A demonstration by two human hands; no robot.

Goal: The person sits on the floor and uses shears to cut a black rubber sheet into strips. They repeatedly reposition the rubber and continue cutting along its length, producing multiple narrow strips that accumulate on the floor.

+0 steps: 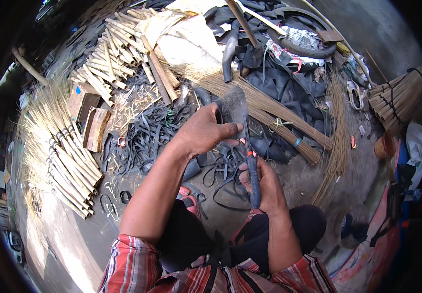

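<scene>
A broad-bladed cleaver (234,108) is held upright in front of me, its dark grey blade pointing away. Its handle is wrapped in black, with a red band where it meets the blade. My right hand (265,184) is closed round that handle. At the blade's left side, my left hand (202,131) has its thumb against the metal and its other fingers curled, partly hidden behind it. Below the blade lie loose black rubber strips (228,168). A larger tangle of rubber strips (155,132) spreads on the ground beyond my left forearm.
Finished brooms with pale handles (72,171) lie at left, beside wooden blocks (95,129). Bamboo tubes (106,63) are piled at the far left. Bundles of thin sticks (279,119) cross black rubber sheets (289,93). A bicycle tyre (313,51) lies at the back right.
</scene>
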